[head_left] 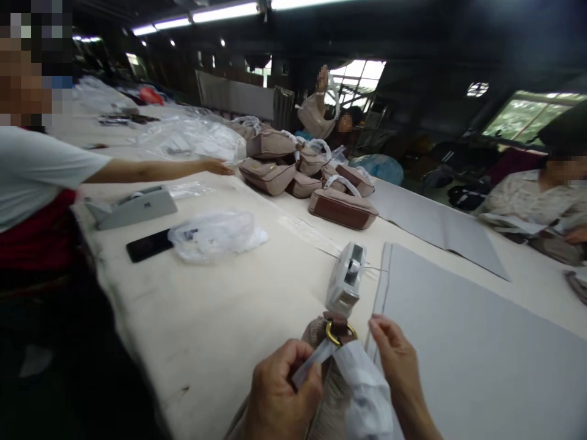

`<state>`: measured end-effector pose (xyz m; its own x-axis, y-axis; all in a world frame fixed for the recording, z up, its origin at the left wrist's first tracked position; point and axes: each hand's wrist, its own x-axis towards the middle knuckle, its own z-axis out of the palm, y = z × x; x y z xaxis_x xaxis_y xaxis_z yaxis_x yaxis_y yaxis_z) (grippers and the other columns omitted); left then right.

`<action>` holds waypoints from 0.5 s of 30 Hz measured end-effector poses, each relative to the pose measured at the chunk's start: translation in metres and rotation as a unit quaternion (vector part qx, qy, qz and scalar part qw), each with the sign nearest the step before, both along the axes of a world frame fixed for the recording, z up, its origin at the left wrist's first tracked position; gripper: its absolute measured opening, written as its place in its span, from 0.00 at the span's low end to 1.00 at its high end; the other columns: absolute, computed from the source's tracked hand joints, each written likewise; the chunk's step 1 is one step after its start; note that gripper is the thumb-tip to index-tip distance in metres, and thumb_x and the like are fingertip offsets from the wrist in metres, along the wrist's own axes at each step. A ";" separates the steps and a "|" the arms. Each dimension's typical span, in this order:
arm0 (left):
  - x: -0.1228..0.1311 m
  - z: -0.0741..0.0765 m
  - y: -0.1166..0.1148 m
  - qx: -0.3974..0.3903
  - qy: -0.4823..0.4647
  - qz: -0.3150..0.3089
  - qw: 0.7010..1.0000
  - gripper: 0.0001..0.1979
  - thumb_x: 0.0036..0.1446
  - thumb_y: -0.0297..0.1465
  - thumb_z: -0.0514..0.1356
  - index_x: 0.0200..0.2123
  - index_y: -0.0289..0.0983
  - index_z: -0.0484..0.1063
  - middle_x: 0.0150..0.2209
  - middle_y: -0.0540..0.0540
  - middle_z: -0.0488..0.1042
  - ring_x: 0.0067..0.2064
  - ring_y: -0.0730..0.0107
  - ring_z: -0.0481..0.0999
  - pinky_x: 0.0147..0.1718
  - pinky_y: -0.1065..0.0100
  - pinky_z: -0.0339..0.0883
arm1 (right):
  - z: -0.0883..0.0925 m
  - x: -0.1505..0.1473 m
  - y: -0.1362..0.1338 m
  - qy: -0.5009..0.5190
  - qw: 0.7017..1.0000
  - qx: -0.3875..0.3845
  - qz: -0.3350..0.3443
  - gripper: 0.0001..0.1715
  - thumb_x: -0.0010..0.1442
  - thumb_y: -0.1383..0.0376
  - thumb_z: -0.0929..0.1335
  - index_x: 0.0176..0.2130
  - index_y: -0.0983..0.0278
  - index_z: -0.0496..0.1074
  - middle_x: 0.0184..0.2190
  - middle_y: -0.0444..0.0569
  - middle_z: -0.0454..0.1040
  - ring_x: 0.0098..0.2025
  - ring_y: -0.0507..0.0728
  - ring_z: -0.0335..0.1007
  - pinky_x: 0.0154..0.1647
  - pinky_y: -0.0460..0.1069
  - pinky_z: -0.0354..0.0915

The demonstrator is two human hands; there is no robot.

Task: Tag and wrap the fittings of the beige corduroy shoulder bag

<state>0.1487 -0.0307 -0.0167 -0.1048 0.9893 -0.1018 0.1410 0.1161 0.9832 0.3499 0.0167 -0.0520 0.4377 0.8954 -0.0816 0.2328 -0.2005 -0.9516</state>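
Observation:
My left hand [287,388] pinches a narrow white strip [316,362] between thumb and fingers, close to a gold ring [340,333] on a brownish handbag [331,391]. White wrapping covers the bag's handle [364,385], which runs down from the ring. On the other side of that handle, my right hand [398,360] is raised with its fingertips drawn together; anything between them is too small to make out. Just beyond the ring stands a small grey-white tape dispenser [346,278]. My hands and the wrapping hide much of the bag.
Several brownish handbags [343,208] are piled farther back. At left are a grey tape dispenser [137,208], a dark phone [149,245] and a clear plastic bag [217,235]. Grey sheets [472,330] lie at right. A co-worker's arm [160,171] reaches in; another person sits far right.

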 end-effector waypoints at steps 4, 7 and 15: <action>0.000 0.006 0.001 0.032 0.063 -0.013 0.997 0.06 0.50 0.29 0.55 0.24 0.35 0.70 0.22 0.50 0.68 0.25 0.75 0.65 0.24 0.75 0.57 | 0.061 0.003 -0.035 -0.031 0.979 -0.057 0.194 0.17 0.53 0.50 0.68 0.29 0.61 0.70 0.30 0.46 0.73 0.37 0.57 0.68 0.39 0.47 0.64; 0.000 0.009 0.001 0.053 0.089 -0.011 0.995 0.06 0.51 0.26 0.54 0.25 0.35 0.70 0.24 0.49 0.70 0.25 0.74 0.66 0.24 0.75 0.56 | 0.073 -0.010 -0.045 0.007 0.923 -0.131 0.361 0.20 0.52 0.48 0.68 0.27 0.62 0.71 0.26 0.48 0.72 0.30 0.58 0.68 0.33 0.49 0.65; 0.003 -0.001 -0.001 0.180 0.097 0.031 0.978 0.05 0.48 0.22 0.56 0.25 0.36 0.68 0.24 0.49 0.72 0.26 0.72 0.71 0.25 0.72 0.58 | 0.088 -0.065 -0.026 -0.063 0.920 -0.177 0.345 0.17 0.48 0.56 0.69 0.16 0.63 0.67 0.15 0.47 0.69 0.18 0.53 0.64 0.20 0.46 0.58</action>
